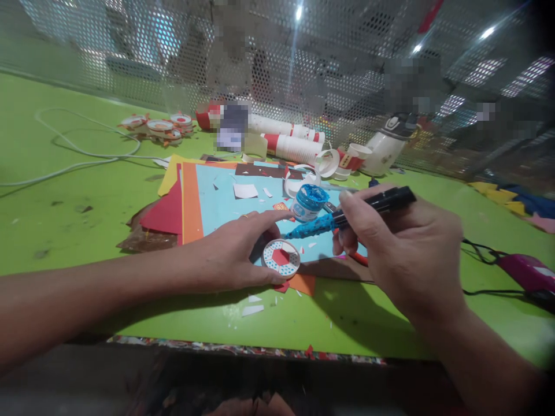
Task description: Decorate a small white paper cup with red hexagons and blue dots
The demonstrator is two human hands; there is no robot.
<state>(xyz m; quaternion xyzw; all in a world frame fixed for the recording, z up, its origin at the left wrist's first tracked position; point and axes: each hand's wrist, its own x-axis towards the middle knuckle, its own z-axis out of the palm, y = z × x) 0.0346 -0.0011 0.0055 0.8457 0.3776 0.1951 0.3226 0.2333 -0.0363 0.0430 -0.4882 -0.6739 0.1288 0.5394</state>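
My left hand [228, 254] holds a small round paper-cup base [281, 257] between its thumb and fingers, over the near edge of the paper sheets. The base has a red centre and white sections, some with blue dots. My right hand [407, 248] is closed around a black marker pen [368, 207], whose front part is coated in blue paint. The pen's tip points left, just above the round base; whether it touches is unclear. Behind the tip stands an open jar of blue paint [309, 207], with paint on its rim.
Light blue paper [217, 196] lies over orange, red and brown sheets, strewn with scraps. Behind it are stacked paper cups [299, 148], cut cup rings [327, 163] and a white bottle [384, 150]. Finished-looking round pieces [162, 128] and a white cable [65, 173] lie left; a magenta tool [526, 273] lies right.
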